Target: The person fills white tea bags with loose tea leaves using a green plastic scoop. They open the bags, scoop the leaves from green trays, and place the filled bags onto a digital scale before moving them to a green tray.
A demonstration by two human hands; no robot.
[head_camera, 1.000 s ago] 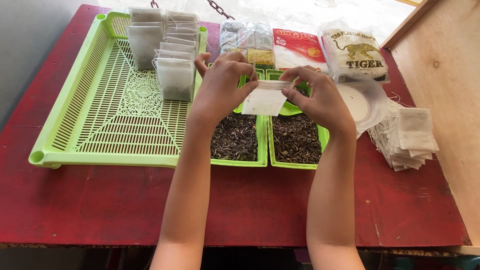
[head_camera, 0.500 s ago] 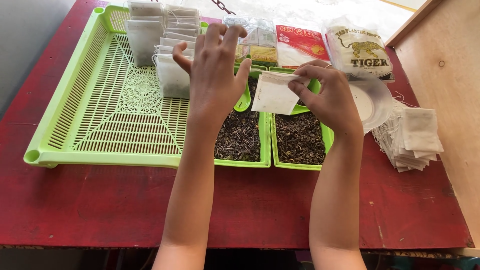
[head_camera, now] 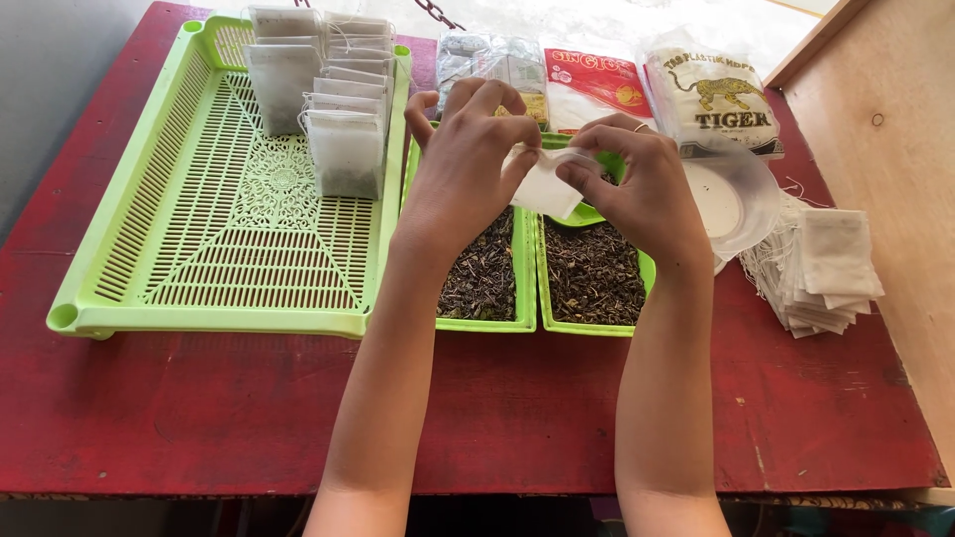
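Presently both hands meet on one small white paper bag [head_camera: 545,189], held in the air above the inner edges of the two small green trays. The left hand [head_camera: 466,164] pinches the bag's left edge between thumb and curled fingers; the right hand [head_camera: 637,179] grips its upper right edge, fingers bent over the top. Half a second ago the left hand was lifted, fingers spread, off the bag, and the right hand alone carried it; the left hand has since come back onto it, so the bag is again under two-handed control, seemingly with its mouth being worked open. Directly below lie the left small tray [head_camera: 484,268] and the right small tray [head_camera: 592,273], side by side and touching, both holding dark loose leaves. To the left, just beside them, stands a large green slotted tray [head_camera: 199,249]; filled white bags [head_camera: 328,89] stand in rows at its far end, the rest of its floor bare. To the right, a clear round lid [head_camera: 731,199] lies near the right wrist, and a stack of flat white bags [head_camera: 826,268] sits close to the table's right edge. Sealed packets [head_camera: 607,85] line the far edge. The red table [head_camera: 199,418] is open toward the person.
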